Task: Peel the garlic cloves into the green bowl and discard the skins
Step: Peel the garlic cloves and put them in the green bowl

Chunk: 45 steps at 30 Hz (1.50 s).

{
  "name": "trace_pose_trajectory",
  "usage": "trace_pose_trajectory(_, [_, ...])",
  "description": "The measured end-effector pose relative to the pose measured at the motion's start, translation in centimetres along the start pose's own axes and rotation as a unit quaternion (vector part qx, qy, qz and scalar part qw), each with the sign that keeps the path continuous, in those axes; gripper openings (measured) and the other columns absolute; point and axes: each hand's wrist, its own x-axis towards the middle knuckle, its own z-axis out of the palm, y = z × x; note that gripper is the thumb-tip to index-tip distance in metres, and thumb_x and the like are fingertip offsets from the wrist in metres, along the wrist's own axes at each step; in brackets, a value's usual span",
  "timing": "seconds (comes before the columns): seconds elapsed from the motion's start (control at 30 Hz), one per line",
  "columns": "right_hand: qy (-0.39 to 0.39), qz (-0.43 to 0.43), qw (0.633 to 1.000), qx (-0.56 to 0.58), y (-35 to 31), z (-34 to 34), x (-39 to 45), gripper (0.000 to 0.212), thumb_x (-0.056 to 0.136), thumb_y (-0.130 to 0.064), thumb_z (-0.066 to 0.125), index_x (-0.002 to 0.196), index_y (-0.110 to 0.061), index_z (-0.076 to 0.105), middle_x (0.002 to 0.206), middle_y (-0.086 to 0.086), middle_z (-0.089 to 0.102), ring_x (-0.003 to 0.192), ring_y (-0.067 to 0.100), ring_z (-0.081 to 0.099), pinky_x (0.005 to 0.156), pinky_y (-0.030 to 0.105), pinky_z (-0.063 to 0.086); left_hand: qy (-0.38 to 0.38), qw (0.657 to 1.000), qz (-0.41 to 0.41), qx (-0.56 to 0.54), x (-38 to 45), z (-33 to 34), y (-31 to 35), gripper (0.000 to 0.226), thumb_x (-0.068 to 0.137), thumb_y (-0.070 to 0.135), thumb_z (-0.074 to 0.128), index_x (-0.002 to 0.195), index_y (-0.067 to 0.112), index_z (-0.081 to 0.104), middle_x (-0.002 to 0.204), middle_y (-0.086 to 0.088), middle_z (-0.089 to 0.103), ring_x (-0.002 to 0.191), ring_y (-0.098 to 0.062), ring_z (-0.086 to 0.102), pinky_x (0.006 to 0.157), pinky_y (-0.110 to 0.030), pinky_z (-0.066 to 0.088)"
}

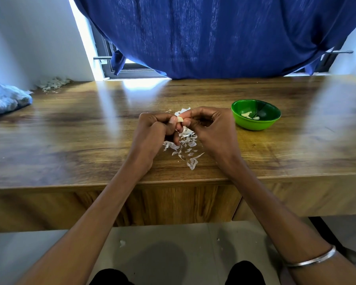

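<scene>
A pale garlic clove (180,119) is pinched between the fingertips of my left hand (152,134) and my right hand (212,128), just above the wooden table (70,130). A flap of white skin (182,111) sticks up behind the clove. Under and between my hands lies a scatter of white garlic skins (185,147). To the right of my right hand stands the green bowl (256,124), upright, with a few peeled cloves (246,114) in its bottom.
A blue plastic bag (6,98) lies at the table's far left, and a heap of dry skins (52,83) sits in the back left corner. A blue curtain (224,38) hangs behind the table. Bits of skin (122,243) lie on the floor.
</scene>
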Motion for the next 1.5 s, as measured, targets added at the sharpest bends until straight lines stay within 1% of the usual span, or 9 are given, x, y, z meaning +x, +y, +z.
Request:
trace_pose_trajectory(0.23, [0.027, -0.044, 0.999, 0.009, -0.2, 0.2, -0.1, 0.013, 0.086, -0.005, 0.077, 0.097, -0.012, 0.079, 0.089, -0.006, 0.077, 0.085, 0.004, 0.073, 0.078, 0.024, 0.059, -0.003, 1.0, 0.026, 0.012, -0.2, 0.5, 0.0, 0.035, 0.106, 0.013, 0.051, 0.08, -0.004, 0.067, 0.068, -0.001, 0.065, 0.05, -0.021, 0.059, 0.058, -0.034, 0.054])
trace_pose_trajectory(0.4, [0.029, -0.059, 0.998, 0.025, -0.2, 0.5, -0.1, 0.014, 0.089, -0.008, 0.075, 0.102, -0.013, 0.078, 0.088, -0.005, 0.078, 0.086, 0.006, 0.074, 0.079, 0.025, 0.059, -0.016, 0.999, 0.039, 0.029, -0.3, 0.6, -0.1, 0.044, 0.107, 0.023, 0.049, 0.069, 0.004, 0.063, 0.065, -0.004, 0.064, 0.05, -0.023, 0.062, 0.053, -0.029, 0.052])
trace_pose_trajectory(0.5, [0.025, -0.042, 0.998, 0.032, 0.0, 0.4, 0.0, 0.014, 0.089, -0.009, 0.075, 0.103, -0.01, 0.078, 0.094, -0.004, 0.078, 0.089, 0.006, 0.074, 0.081, 0.026, 0.06, 0.003, 0.998, 0.047, 0.044, -0.3, 0.7, -0.2, 0.039, 0.106, 0.026, 0.052, 0.084, 0.0, 0.072, 0.071, 0.0, 0.07, 0.053, -0.026, 0.068, 0.05, -0.03, 0.053])
trace_pose_trajectory(0.6, [0.025, -0.021, 0.998, 0.059, 0.1, 0.4, 0.0, 0.016, 0.089, -0.011, 0.076, 0.104, -0.008, 0.078, 0.097, -0.001, 0.078, 0.09, 0.008, 0.074, 0.081, 0.025, 0.059, 0.054, 0.994, 0.073, 0.066, -0.2, 0.8, -0.2, 0.023, 0.101, 0.03, 0.062, 0.102, 0.014, 0.079, 0.087, 0.003, 0.078, 0.063, -0.024, 0.075, 0.056, -0.037, 0.058])
trace_pose_trajectory(0.73, [0.026, 0.015, 0.996, 0.088, 0.2, 0.4, 0.1, 0.014, 0.087, -0.014, 0.078, 0.1, -0.006, 0.078, 0.094, 0.001, 0.079, 0.088, 0.012, 0.075, 0.08, 0.027, 0.059, 0.093, 0.99, 0.1, 0.045, -0.4, 0.7, 0.0, 0.015, 0.096, 0.02, 0.071, 0.107, 0.013, 0.077, 0.099, 0.0, 0.078, 0.064, -0.021, 0.075, 0.05, -0.035, 0.058])
trace_pose_trajectory(0.97, [-0.003, 0.098, 0.986, 0.135, 0.4, -0.1, 0.1, 0.011, 0.084, -0.012, 0.08, 0.093, -0.006, 0.076, 0.089, 0.006, 0.079, 0.083, 0.014, 0.075, 0.068, 0.023, 0.057, 0.081, 0.986, 0.141, 0.042, -0.5, 0.7, 0.0, 0.009, 0.085, 0.007, 0.08, 0.09, 0.013, 0.074, 0.084, -0.001, 0.074, 0.054, -0.023, 0.069, 0.041, -0.03, 0.05])
trace_pose_trajectory(1.2, [-0.025, 0.102, 0.984, 0.141, 0.3, -0.2, 0.0, 0.005, 0.086, -0.004, 0.077, 0.089, -0.008, 0.075, 0.081, -0.002, 0.077, 0.073, 0.005, 0.071, 0.066, 0.021, 0.055, 0.084, 0.986, 0.128, 0.062, -0.5, 0.8, 0.1, 0.018, 0.087, 0.001, 0.075, 0.083, 0.018, 0.069, 0.086, 0.003, 0.068, 0.051, -0.017, 0.067, 0.038, -0.031, 0.05])
trace_pose_trajectory(1.37, [-0.023, 0.085, 0.989, 0.118, 0.1, 0.0, 0.0, 0.01, 0.087, -0.009, 0.077, 0.086, -0.018, 0.074, 0.088, 0.0, 0.079, 0.081, 0.01, 0.074, 0.07, 0.023, 0.056, 0.08, 0.976, 0.161, 0.123, -0.1, 1.0, -0.5, 0.02, 0.094, 0.0, 0.068, 0.086, 0.018, 0.064, 0.094, -0.001, 0.059, 0.051, -0.018, 0.068, 0.035, -0.035, 0.049])
trace_pose_trajectory(1.5, [-0.029, 0.076, 0.993, 0.087, 0.2, 0.2, 0.1, 0.009, 0.089, -0.006, 0.074, 0.089, -0.015, 0.073, 0.089, 0.001, 0.079, 0.081, 0.011, 0.073, 0.072, 0.027, 0.058, 0.076, 0.963, 0.191, 0.171, 0.5, 0.9, -1.2, 0.02, 0.093, 0.001, 0.066, 0.088, 0.02, 0.063, 0.089, 0.01, 0.054, 0.061, -0.022, 0.068, 0.045, -0.039, 0.053])
